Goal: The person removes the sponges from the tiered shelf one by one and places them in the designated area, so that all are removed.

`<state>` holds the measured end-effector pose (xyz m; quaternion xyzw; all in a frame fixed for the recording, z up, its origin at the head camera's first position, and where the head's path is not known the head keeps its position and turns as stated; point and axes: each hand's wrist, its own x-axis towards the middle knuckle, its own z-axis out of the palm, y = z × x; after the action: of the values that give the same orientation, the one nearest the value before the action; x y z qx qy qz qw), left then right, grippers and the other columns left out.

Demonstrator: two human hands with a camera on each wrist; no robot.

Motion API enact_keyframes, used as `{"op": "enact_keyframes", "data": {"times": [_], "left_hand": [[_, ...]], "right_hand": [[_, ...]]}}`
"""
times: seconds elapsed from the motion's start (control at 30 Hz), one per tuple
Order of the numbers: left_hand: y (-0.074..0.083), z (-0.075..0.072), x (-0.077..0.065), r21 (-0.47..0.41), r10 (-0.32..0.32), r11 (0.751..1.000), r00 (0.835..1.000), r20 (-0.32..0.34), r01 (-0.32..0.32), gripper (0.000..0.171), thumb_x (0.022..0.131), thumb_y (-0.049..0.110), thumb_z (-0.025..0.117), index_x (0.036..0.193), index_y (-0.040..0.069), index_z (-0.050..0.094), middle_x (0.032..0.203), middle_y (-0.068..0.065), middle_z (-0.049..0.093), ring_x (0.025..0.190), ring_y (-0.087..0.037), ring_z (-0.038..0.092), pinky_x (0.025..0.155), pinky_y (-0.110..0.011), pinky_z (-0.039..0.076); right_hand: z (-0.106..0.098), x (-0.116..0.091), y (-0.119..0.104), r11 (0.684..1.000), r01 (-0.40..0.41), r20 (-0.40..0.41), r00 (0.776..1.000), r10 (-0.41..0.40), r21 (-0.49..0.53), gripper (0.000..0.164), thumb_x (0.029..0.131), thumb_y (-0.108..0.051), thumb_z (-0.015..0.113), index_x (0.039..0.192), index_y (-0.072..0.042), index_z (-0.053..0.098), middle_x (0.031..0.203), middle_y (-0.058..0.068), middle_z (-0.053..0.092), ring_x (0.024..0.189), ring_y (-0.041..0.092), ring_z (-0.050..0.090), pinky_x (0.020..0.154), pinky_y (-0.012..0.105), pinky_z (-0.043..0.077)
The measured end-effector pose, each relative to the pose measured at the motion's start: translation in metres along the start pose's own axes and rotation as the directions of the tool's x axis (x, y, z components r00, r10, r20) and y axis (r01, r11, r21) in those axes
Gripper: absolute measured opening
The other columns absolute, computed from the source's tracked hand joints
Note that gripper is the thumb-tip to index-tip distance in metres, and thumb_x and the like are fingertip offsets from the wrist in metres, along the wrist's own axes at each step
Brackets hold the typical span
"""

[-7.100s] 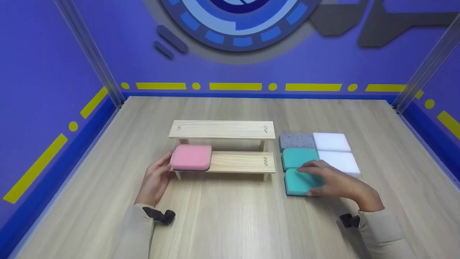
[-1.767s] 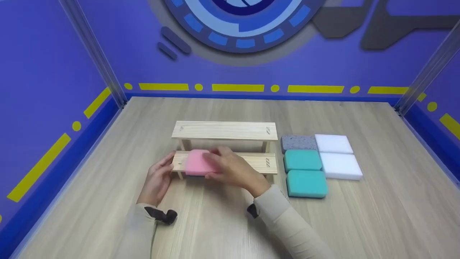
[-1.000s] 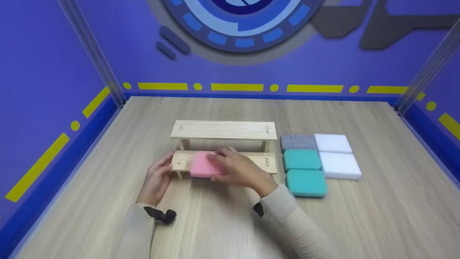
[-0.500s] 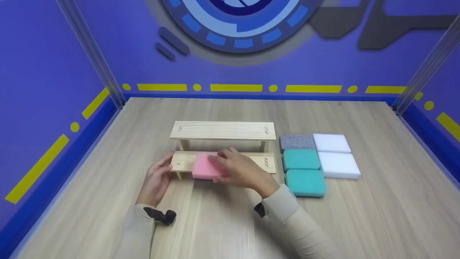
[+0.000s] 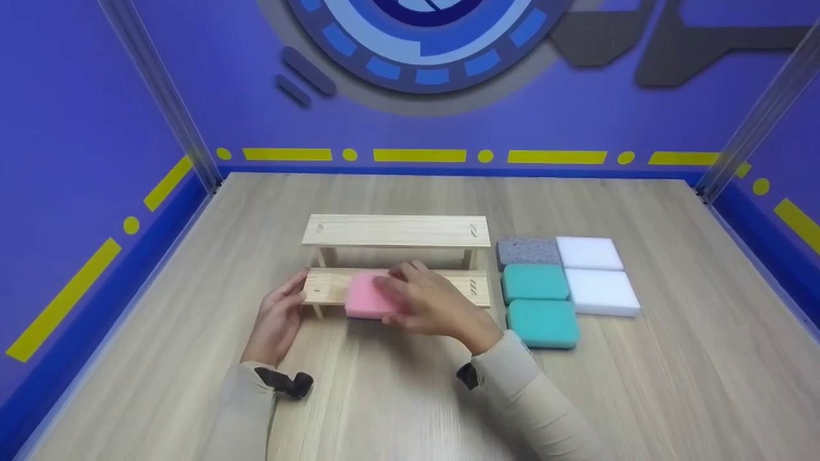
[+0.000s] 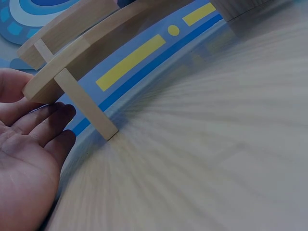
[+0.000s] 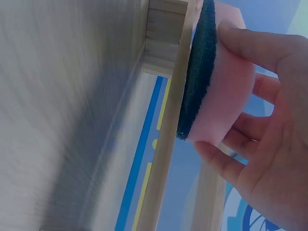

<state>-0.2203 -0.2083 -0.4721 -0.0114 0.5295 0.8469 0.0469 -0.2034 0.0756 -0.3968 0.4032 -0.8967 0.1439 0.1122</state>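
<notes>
A pink sponge [image 5: 365, 298] with a dark green scouring side [image 7: 198, 77] beneath lies at the middle of a two-tier wooden rack's lower board [image 5: 327, 287], its front edge reaching past the board's front. My right hand [image 5: 435, 301] grips it, thumb on the near side and fingers over the far side; the sponge's right part is hidden by the hand. My left hand [image 5: 275, 320] holds the left end of the same board. In the left wrist view its thumb [image 6: 14, 85] is at the board's end and the curled fingers [image 6: 53, 122] are below.
The rack's upper board [image 5: 395, 230] stands behind, with nothing on it. Right of the rack lie two teal sponges [image 5: 535, 282], a grey speckled block [image 5: 528, 251] and two white blocks [image 5: 602, 291]. Blue walls [image 5: 410, 128] enclose the wooden table [image 5: 384, 410].
My right hand has left the front teal sponge and taken hold of the pink sponge, which has slid right from the lower board's left end. My left hand keeps its place.
</notes>
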Motion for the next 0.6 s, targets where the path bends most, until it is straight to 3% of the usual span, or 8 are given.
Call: {"op": "enact_keyframes", "data": {"times": [0.23, 0.6], "left_hand": [[0.000, 0.000, 0.000, -0.003, 0.017, 1.000, 1.000, 0.017, -0.017, 0.057, 0.093, -0.012, 0.034, 0.147, -0.013, 0.017, 0.160, -0.021, 0.012, 0.149, -0.024, 0.008, 0.122, -0.034, 0.007], [-0.001, 0.000, 0.001, -0.012, 0.018, 1.000, 1.000, 0.010, -0.018, 0.058, 0.091, -0.013, 0.034, 0.146, -0.013, 0.017, 0.159, -0.022, 0.012, 0.149, -0.026, 0.009, 0.122, -0.035, 0.010]], "right_hand": [[-0.008, -0.006, 0.003, 1.000, 0.005, -0.029, 1.000, -0.005, -0.020, 0.054, 0.084, -0.035, 0.071, 0.132, -0.015, 0.057, 0.118, 0.011, 0.058, 0.104, 0.024, 0.053, 0.086, 0.036, 0.052], [-0.033, -0.020, 0.016, 0.999, -0.029, 0.013, 0.999, 0.029, 0.045, 0.057, 0.084, -0.032, 0.072, 0.136, -0.015, 0.054, 0.123, 0.010, 0.054, 0.112, 0.024, 0.051, 0.093, 0.038, 0.050]]}}
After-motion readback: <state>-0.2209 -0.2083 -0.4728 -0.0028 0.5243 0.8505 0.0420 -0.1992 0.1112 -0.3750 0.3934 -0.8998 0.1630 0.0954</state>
